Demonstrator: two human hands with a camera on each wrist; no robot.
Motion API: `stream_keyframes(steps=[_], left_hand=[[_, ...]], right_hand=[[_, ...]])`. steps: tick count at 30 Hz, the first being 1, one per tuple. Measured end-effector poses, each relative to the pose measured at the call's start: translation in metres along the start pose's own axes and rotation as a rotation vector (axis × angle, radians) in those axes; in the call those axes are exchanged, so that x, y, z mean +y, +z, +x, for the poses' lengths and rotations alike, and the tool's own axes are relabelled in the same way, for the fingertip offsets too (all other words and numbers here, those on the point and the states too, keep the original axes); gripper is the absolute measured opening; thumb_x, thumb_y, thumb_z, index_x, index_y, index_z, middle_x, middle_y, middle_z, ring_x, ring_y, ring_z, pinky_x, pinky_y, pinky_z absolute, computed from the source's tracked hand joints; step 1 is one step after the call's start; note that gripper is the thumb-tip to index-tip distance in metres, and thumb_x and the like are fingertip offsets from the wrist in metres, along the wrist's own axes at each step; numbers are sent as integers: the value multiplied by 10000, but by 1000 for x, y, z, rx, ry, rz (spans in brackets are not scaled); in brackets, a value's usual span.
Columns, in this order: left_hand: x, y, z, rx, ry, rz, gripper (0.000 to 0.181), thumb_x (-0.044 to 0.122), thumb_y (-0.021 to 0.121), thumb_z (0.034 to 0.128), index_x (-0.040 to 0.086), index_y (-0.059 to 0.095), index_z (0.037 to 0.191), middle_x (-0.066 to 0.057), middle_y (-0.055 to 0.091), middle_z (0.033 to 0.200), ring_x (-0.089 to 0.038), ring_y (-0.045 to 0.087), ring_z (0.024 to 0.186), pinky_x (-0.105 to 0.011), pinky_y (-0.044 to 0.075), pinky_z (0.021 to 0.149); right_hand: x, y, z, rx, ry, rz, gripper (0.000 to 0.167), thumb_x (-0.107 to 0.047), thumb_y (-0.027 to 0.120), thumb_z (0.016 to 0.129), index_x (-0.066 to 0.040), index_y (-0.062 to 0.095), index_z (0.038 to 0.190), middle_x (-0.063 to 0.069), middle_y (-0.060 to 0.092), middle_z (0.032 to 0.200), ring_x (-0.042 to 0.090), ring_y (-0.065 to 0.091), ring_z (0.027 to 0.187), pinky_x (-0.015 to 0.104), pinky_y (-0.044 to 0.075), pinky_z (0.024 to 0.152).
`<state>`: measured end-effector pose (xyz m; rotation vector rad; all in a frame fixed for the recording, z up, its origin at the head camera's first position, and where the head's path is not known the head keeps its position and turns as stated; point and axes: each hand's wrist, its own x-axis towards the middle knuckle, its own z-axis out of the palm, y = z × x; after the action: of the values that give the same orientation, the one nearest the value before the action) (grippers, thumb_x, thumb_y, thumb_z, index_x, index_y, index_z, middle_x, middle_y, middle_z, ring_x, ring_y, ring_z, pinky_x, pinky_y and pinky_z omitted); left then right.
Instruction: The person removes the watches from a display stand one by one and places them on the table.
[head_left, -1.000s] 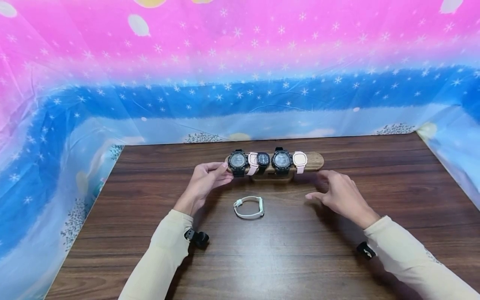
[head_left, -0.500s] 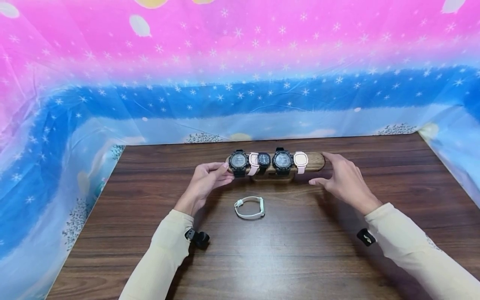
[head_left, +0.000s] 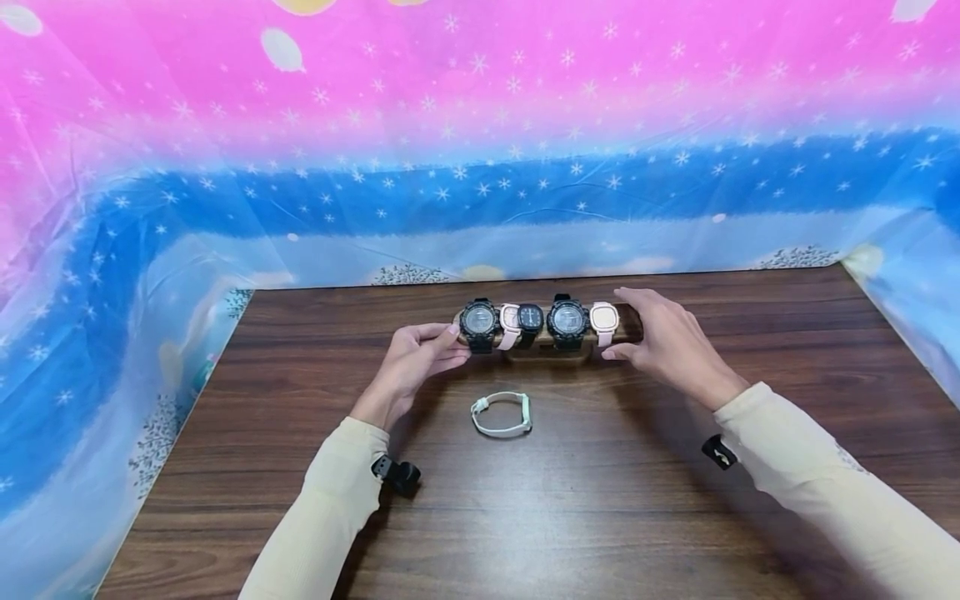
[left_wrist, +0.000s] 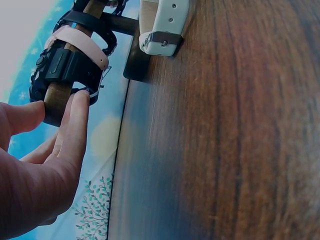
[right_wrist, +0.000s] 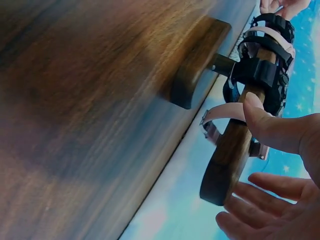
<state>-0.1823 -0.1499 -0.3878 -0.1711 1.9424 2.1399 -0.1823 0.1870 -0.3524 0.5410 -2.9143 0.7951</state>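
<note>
A wooden watch stand (head_left: 628, 323) holds several watches along its bar. Among them are a large black watch (head_left: 477, 317) at the left end, a small black square watch (head_left: 529, 317), another large black watch (head_left: 567, 320) and a pink watch (head_left: 603, 317) nearest the right end. My left hand (head_left: 408, 364) pinches the bar's left end between thumb and fingers. Around the right end, my right hand (head_left: 678, 346) spreads thumb and fingers, which look loose in the right wrist view; the thumb (right_wrist: 256, 109) lies by the pink strap (right_wrist: 227, 112). Whether it touches is unclear.
A white watch (head_left: 501, 415) lies on its side on the brown wooden table (head_left: 525, 517), in front of the stand. The stand's base (right_wrist: 200, 62) rests on the table. Behind the table's back edge hangs a pink and blue printed cloth (head_left: 480, 192).
My right hand has moved up and left, from beside and below the stand's right end to around it. The left hand keeps its place at the left end.
</note>
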Motion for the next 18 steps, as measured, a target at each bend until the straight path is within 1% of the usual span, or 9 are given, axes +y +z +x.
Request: stream_keyframes(steps=[5, 10, 16, 17, 18], left_hand=[[0, 0, 0, 3, 0, 0, 376, 90, 581, 1041, -139, 542, 1337, -177, 719, 963, -257, 741, 916, -318, 610, 872], [1, 0, 0, 8, -3, 2, 379, 92, 586, 1038, -138, 542, 1337, -194, 717, 981, -264, 738, 927, -318, 609, 874], [1, 1, 0, 6, -3, 2, 382, 91, 586, 1038, -139, 540, 1339, -181, 720, 970, -284, 735, 951, -329, 606, 885], [1, 1, 0, 6, -3, 1, 381, 90, 586, 1038, -140, 539, 1339, -173, 721, 963, -284, 734, 951, -330, 606, 885], [1, 0, 0, 6, -2, 1, 381, 89, 586, 1038, -140, 539, 1339, -166, 721, 955, -285, 734, 951, -328, 607, 883]], right_hand=[[-5, 2, 5, -14, -63, -15, 798, -153, 894, 782, 80, 486, 1427, 287, 525, 1414, 477, 516, 1275, 613, 440, 1071], [-7, 4, 10, -42, -116, -16, 782, -117, 889, 776, 97, 490, 1413, 291, 551, 1380, 460, 557, 1233, 574, 476, 1056], [-8, 5, 14, -84, -114, -23, 716, -80, 854, 814, 83, 499, 1414, 272, 543, 1407, 436, 592, 1197, 563, 492, 1042], [-8, 5, 14, -87, -113, -24, 707, -70, 847, 818, 81, 499, 1415, 270, 541, 1410, 429, 603, 1180, 562, 498, 1036], [-8, 5, 15, -91, -111, -24, 698, -58, 840, 822, 81, 499, 1415, 270, 538, 1413, 410, 634, 1118, 555, 513, 1019]])
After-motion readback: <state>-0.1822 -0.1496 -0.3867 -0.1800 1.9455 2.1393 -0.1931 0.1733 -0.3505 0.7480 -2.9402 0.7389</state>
